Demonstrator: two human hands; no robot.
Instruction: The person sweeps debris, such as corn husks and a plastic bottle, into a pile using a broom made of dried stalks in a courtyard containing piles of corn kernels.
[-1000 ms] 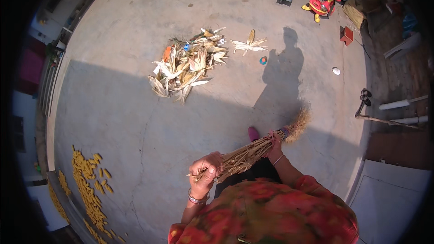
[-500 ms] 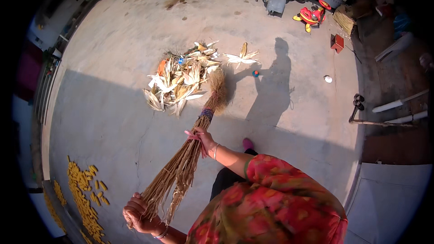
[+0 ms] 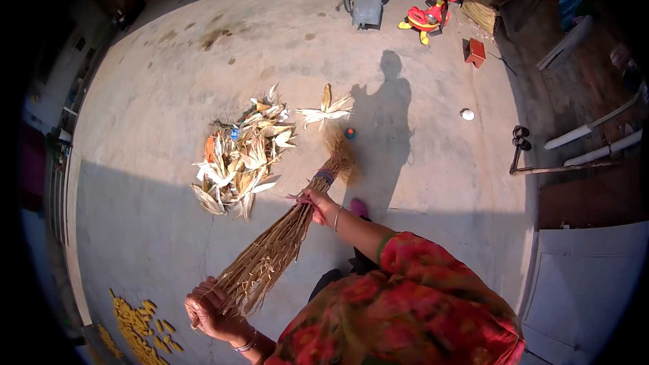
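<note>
A long straw broom (image 3: 270,250) slants across the view, its brush end down toward the concrete. My left hand (image 3: 208,307) is closed round the loose stalk end at the lower left. Higher up, below the purple binding, my right hand (image 3: 318,205) grips the bundle at a pink tie. Left of the brush lies a heap of corn husks (image 3: 253,155) with blue and orange bits in it. One splayed husk (image 3: 326,109) rests apart beyond the brush. A small coloured ball (image 3: 349,133) sits close by the bristles.
Yellow corn cobs (image 3: 138,328) are spread at the lower left. Along the far side stand a scooter (image 3: 367,3), a red and yellow ride-on toy (image 3: 427,17) and a small red stool (image 3: 475,53). White tubes (image 3: 602,149) and a wooden pole lie at the right.
The brush end has moved from the right edge of the husk heap to the right, near the ball. Both hands keep their hold on the broom. The view has shifted.
</note>
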